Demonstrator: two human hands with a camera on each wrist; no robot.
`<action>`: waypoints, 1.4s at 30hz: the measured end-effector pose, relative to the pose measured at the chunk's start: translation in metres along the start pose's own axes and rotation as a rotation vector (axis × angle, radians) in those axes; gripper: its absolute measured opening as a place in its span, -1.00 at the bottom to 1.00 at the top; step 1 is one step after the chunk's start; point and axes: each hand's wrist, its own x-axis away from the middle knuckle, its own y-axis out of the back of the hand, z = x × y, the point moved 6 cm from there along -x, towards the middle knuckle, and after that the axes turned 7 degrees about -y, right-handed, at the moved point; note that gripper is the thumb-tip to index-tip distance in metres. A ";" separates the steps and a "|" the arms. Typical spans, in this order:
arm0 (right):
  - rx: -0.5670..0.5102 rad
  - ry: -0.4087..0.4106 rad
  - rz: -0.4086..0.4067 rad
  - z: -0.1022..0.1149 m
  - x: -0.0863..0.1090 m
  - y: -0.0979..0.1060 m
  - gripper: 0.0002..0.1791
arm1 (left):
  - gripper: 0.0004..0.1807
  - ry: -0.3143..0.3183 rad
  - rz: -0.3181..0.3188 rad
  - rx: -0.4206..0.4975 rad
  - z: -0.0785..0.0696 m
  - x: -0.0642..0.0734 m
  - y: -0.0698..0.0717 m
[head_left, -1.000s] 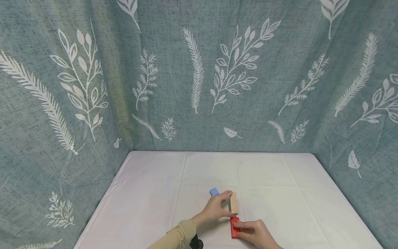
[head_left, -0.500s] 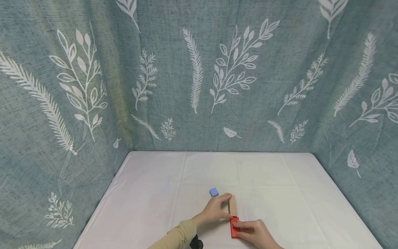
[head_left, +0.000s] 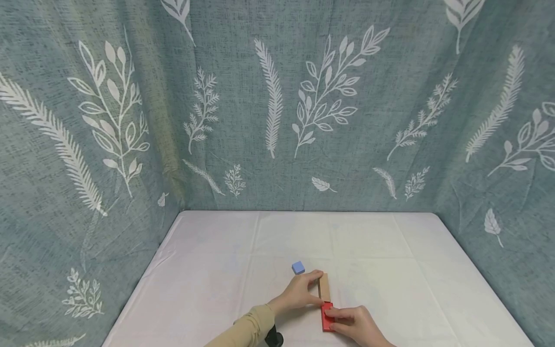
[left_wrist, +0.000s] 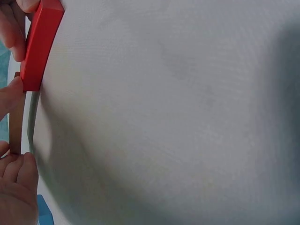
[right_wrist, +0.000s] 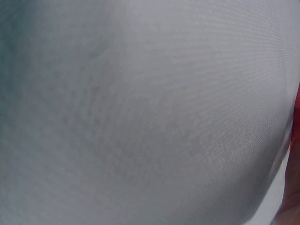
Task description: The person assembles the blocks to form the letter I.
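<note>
A pale wooden block [head_left: 324, 287] lies lengthwise on the table, its near end right at the far end of a red block [head_left: 327, 319]. My left hand [head_left: 298, 292] spans the wooden block from the left, fingers at its far end and thumb at the seam with the red one. From the right, my right hand [head_left: 359, 325] pinches the red block between thumb and fingers. The left wrist view shows the red block [left_wrist: 41, 44] and the wooden one's brownish side [left_wrist: 16, 124] in line. Only a sliver of red block [right_wrist: 297, 112] appears in the right wrist view.
A small blue block [head_left: 298, 267] sits just beyond my left hand. The white-covered table [head_left: 217, 250] stretches out to all sides, bounded by a leaf-patterned green-blue curtain [head_left: 243, 120] at the back and sides. A black object [head_left: 274, 337] shows beneath my left sleeve.
My left hand has drawn the wooden block slightly nearer, closing the small gap to the red block. The right hand and the red block have stayed in place.
</note>
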 end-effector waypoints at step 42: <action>0.011 -0.020 -0.003 0.000 -0.001 0.001 -0.62 | -0.21 -0.010 0.101 -0.052 0.014 -0.006 -0.006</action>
